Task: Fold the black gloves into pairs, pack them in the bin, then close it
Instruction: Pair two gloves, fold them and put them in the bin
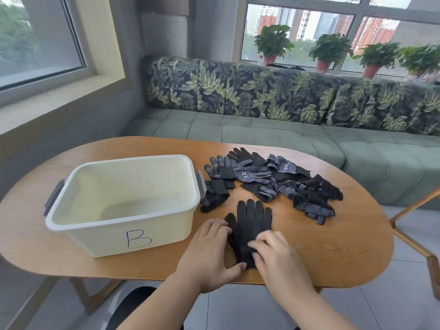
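A black glove [250, 222] lies flat near the table's front edge, fingers pointing away from me; a second glove seems stacked under it. My left hand [212, 248] rests on its left edge and cuff corner, thumb along the table. My right hand [273, 248] presses on its cuff end with fingers fairly straight. A loose heap of black dotted gloves [273, 179] lies beyond, and one more glove [214, 196] sits against the bin. The cream bin [78, 210], marked B, stands open and empty at the left. No lid is in view.
The oval wooden table [321, 246] has bare room to the right of my hands. A green sofa [285, 134] runs behind it, with potted plants [273, 44] on the sill. A wooden chair frame [414, 234] stands at the right.
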